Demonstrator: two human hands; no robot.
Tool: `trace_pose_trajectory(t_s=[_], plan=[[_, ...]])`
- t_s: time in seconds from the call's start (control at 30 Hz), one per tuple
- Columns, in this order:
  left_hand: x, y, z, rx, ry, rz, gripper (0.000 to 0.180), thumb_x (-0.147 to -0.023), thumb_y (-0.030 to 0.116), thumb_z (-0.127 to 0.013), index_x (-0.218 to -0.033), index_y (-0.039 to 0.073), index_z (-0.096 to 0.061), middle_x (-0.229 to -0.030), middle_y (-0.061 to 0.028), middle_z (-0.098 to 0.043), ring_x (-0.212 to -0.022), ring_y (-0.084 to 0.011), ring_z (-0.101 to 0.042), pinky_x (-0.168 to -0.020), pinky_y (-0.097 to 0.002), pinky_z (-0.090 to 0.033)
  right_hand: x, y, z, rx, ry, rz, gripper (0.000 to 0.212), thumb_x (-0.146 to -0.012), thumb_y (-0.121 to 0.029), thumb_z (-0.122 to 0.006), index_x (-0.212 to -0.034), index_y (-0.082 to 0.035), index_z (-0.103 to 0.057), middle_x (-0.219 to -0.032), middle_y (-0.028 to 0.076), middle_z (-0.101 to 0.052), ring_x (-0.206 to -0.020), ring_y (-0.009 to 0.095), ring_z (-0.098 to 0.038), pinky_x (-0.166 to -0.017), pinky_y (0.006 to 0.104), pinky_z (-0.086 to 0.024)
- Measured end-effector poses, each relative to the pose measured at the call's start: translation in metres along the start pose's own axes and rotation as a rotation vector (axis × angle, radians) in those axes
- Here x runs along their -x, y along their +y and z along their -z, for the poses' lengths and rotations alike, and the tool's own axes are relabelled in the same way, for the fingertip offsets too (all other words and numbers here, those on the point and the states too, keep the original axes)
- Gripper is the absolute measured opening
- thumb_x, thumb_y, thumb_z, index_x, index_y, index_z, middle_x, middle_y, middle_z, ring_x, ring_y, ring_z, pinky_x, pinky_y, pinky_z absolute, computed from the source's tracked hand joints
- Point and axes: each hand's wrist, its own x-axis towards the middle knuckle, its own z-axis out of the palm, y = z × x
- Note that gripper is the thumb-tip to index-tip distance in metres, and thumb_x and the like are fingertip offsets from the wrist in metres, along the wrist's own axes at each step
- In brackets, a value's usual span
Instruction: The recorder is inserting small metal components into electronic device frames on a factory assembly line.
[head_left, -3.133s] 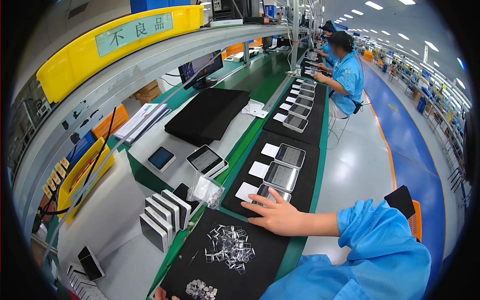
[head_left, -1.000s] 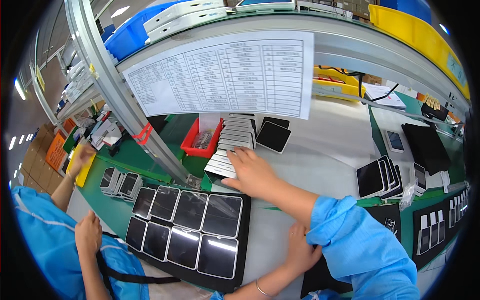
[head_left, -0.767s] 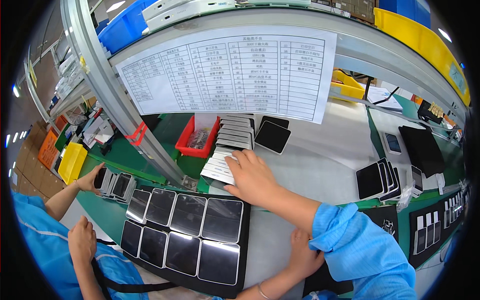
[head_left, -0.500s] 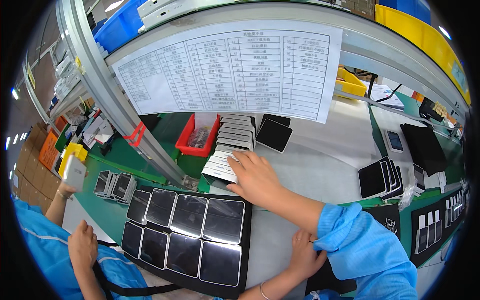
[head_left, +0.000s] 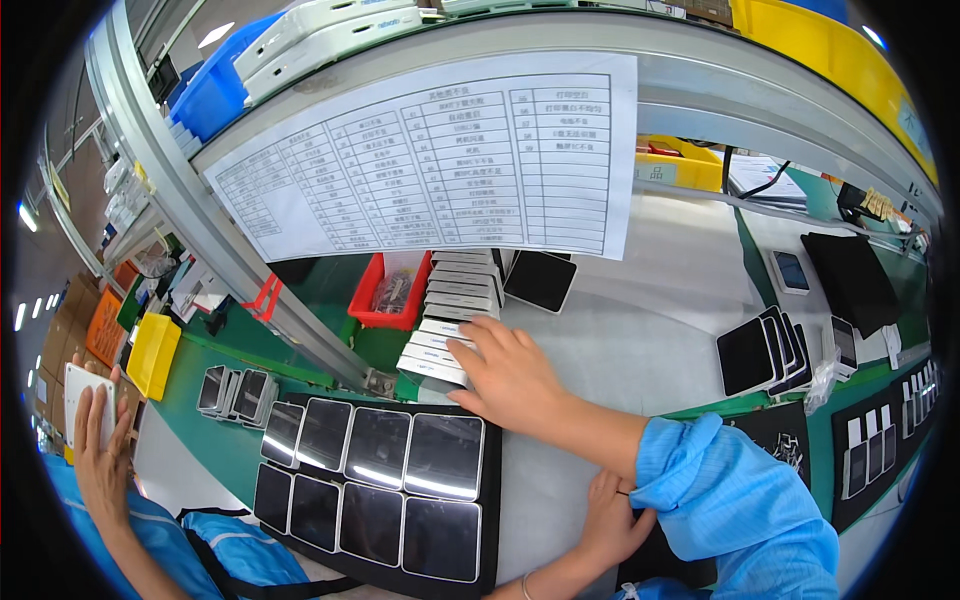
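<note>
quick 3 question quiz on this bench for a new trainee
1. True or false: the right hand rests on the row of white devices.
2. How many dark panels lie in the black tray? A six, B eight, C ten.
3. Fill in: the bin just left of the white devices is coloured ___.

Key: 1 true; 2 B; 3 red.
</note>
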Motion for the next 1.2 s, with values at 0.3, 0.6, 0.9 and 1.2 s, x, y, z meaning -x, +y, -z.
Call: trace_pose_trajectory(t_s=[0.3, 0.6, 0.9, 1.2], plan=[[0.009, -0.009, -0.002, 0.027, -0.041, 0.019, 0.031, -0.076, 0.011, -0.071, -0.105, 0.005, -0.062, -0.11, -0.0181, -0.055, -0.11, -0.0401, -0.049, -0.097, -0.049, -0.036, 0.0, 0.0, -0.004, 0.0, 0.002, -0.076, 0.072, -0.075, -0.037, -0.079, -0.132, -0.001, -0.054, -0.136, 0.027, -0.046, -0.128, 0.041, -0.044, -0.1, 0.0478, -0.042], [0.025, -0.033, 0.01, 0.157, -0.166, 0.094, 0.048, -0.077, 0.023, -0.077, -0.117, 0.001, -0.063, -0.117, -0.022, -0.065, -0.117, -0.0388, -0.058, -0.097, -0.0473, -0.045, -0.021, 0.004, -0.022, -0.144, -0.13, -0.189, 0.081, -0.064, -0.024, -0.083, -0.136, -0.006, -0.05, -0.129, 0.029, -0.046, -0.114, 0.044, -0.049, -0.092, 0.0488, -0.049], [0.003, -0.005, 0.018, 0.236, 0.075, 0.261, 0.078, -0.087, 0.013, -0.068, -0.149, 0.0, -0.023, -0.148, -0.0183, -0.035, -0.133, -0.0289, -0.041, -0.108, -0.0441, -0.035, 0.064, 0.016, 0.084, -0.301, 0.201, -0.468, 0.084, -0.068, -0.028, -0.081, -0.14, -0.003, -0.045, -0.135, 0.031, -0.041, -0.12, 0.048, -0.041, -0.104, 0.0501, -0.041], [-0.069, 0.013, 0.002, 0.168, 0.07, 0.202, 0.1, -0.084, 0.011, -0.073, -0.156, 0.003, -0.004, -0.157, -0.0196, -0.024, -0.143, -0.034, -0.03, -0.113, -0.052, -0.028, 0.148, 0.026, 0.132, -0.191, 0.324, -0.888, 0.082, -0.073, -0.033, -0.08, -0.14, -0.001, -0.044, -0.139, 0.031, -0.039, -0.127, 0.046, -0.036, -0.107, 0.0482, -0.037]])
